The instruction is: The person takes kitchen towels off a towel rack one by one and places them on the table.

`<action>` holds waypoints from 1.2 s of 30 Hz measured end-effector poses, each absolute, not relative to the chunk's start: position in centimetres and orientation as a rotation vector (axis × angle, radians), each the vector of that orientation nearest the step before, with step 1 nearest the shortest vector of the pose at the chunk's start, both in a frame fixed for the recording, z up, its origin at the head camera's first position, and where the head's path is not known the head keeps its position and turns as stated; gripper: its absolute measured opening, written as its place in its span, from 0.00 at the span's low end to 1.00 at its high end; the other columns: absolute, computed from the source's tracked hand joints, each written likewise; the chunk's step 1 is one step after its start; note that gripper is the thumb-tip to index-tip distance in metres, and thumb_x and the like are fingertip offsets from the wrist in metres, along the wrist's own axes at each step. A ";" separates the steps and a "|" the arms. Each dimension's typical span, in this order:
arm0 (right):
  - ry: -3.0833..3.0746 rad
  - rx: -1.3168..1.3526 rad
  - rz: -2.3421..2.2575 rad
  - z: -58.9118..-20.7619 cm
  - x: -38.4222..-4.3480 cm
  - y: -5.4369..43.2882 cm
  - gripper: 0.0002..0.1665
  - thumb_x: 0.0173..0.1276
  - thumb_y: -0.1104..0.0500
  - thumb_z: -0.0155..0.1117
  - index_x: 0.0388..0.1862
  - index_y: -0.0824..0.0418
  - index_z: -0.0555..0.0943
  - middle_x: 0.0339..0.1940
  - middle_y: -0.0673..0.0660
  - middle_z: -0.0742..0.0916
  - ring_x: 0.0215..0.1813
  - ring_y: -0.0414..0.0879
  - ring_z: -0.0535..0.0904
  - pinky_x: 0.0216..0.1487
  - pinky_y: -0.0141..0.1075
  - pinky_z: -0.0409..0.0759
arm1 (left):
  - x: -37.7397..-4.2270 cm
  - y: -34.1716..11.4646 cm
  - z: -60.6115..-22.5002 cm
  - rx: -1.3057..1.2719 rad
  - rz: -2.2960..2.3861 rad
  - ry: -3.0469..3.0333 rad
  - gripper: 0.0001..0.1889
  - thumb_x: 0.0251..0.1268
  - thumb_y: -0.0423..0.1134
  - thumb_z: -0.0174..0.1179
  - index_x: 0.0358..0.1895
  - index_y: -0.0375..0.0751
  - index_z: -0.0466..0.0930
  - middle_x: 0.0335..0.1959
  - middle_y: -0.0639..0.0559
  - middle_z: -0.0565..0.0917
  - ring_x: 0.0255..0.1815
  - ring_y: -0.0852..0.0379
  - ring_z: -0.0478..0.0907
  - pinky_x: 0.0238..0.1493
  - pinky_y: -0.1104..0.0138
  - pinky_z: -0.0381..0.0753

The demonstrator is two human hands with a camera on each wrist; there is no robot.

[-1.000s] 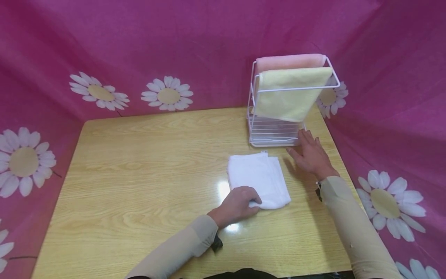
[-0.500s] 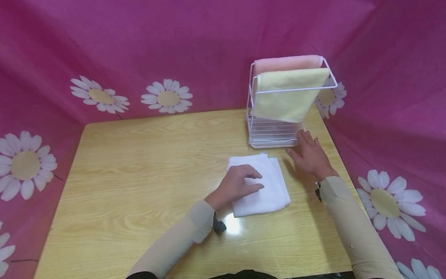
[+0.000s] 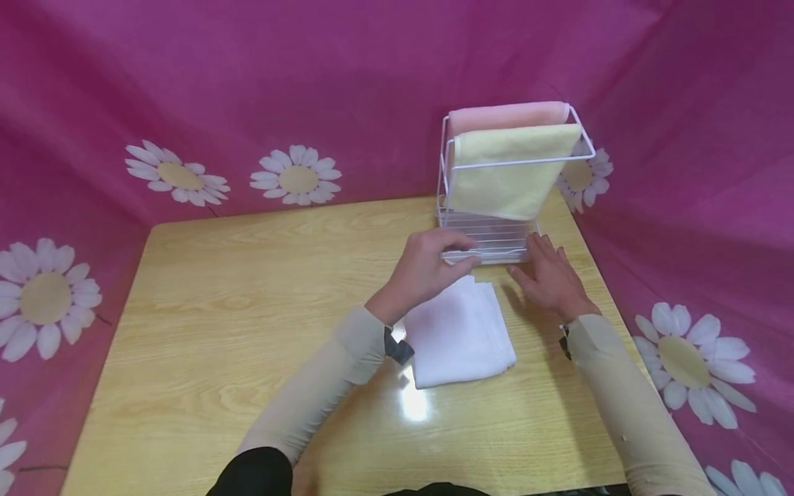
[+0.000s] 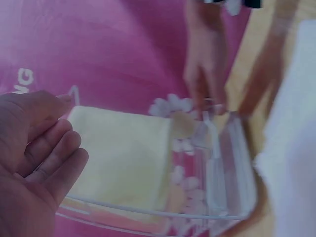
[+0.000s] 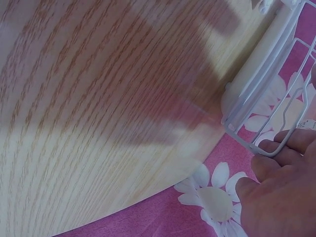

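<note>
A white wire rack (image 3: 524, 162) stands at the back right. Over its upper bars hang a folded yellow towel (image 3: 511, 182) and, behind it, a pink towel (image 3: 505, 117). Lying flat in front of the rack is a folded white towel (image 3: 459, 337). My left hand (image 3: 424, 265) is above the white towel's far edge, overlapping the rack's front left in the head view. Its fingers bend loosely with nothing between them. Extended fingers of my right hand (image 3: 555, 282) touch the rack's right front corner; the right wrist view shows them against the wire (image 5: 284, 145).
Wood-grain table (image 3: 248, 331) extends to the left of the towel. Pink cloth (image 3: 347, 83) with printed daisies surrounds its back and sides. The rack is close to the back cloth and the table's right edge.
My left hand has let go of the white towel's near edge and moved forward over it to the rack's front. My right hand stays at the rack's corner.
</note>
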State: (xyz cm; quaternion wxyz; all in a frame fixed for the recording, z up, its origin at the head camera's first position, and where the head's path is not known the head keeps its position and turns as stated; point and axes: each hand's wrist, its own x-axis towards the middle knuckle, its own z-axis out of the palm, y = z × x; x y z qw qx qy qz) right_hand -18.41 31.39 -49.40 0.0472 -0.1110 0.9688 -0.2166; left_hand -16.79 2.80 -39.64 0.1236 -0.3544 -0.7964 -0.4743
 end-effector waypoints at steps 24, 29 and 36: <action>2.956 -0.320 -0.628 -49.5 -18.5 31.5 0.51 0.77 0.40 0.52 0.80 0.73 0.47 0.80 0.71 0.53 0.80 0.66 0.42 0.76 0.59 0.39 | -23.3 5.3 -30.8 -0.996 -1.198 -2.307 0.11 0.63 0.35 0.70 0.46 0.34 0.87 0.43 0.47 0.89 0.46 0.57 0.85 0.50 0.79 0.74; 2.956 -0.317 -0.623 -49.7 -18.6 31.5 0.51 0.77 0.39 0.51 0.80 0.73 0.46 0.80 0.71 0.53 0.80 0.66 0.42 0.76 0.59 0.39 | -24.5 5.7 -30.1 -0.954 -1.165 -2.342 0.11 0.64 0.35 0.69 0.47 0.34 0.87 0.43 0.48 0.89 0.47 0.58 0.85 0.50 0.80 0.73; 2.960 -0.320 -0.620 -49.7 -18.6 31.6 0.52 0.77 0.38 0.50 0.80 0.73 0.46 0.80 0.71 0.53 0.80 0.65 0.42 0.76 0.59 0.39 | -25.8 5.9 -29.5 -0.912 -1.106 -2.381 0.12 0.65 0.36 0.69 0.49 0.35 0.87 0.44 0.48 0.88 0.47 0.57 0.84 0.51 0.79 0.73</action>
